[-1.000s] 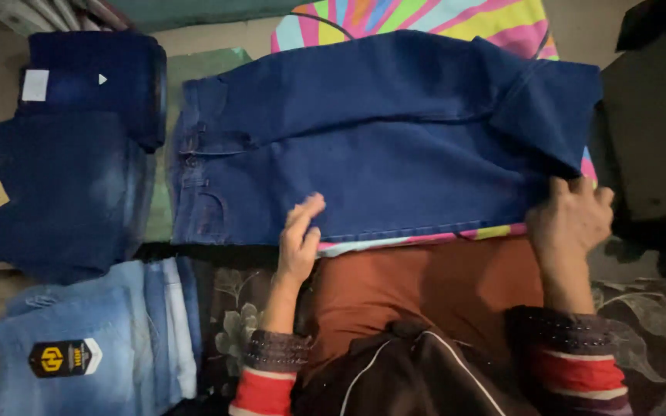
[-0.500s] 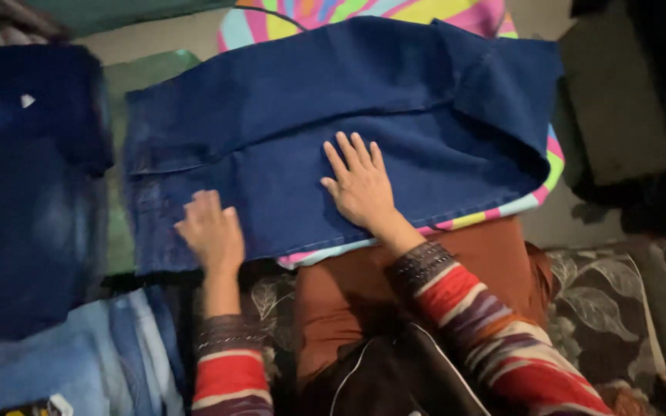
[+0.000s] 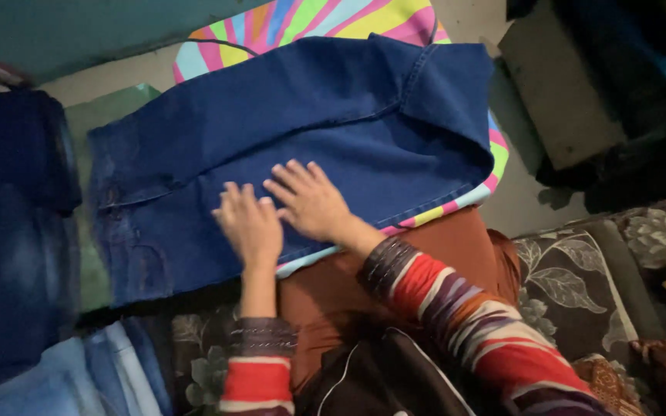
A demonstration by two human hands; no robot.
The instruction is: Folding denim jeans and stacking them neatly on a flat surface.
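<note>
Left hand: your left hand lies flat, fingers spread, palm down on the jeans, gripping nothing
Right hand: your right hand is open too, pressed flat just beside the left, touching it
Jeans: dark blue, folded, spread across the striped cloth in front of you
Nearby: more folded jeans at your left

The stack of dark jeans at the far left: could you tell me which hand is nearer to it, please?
Left. The left hand lies flat on the folded jeans, closer to the dark stack; the right hand rests beside it, farther away.
</note>
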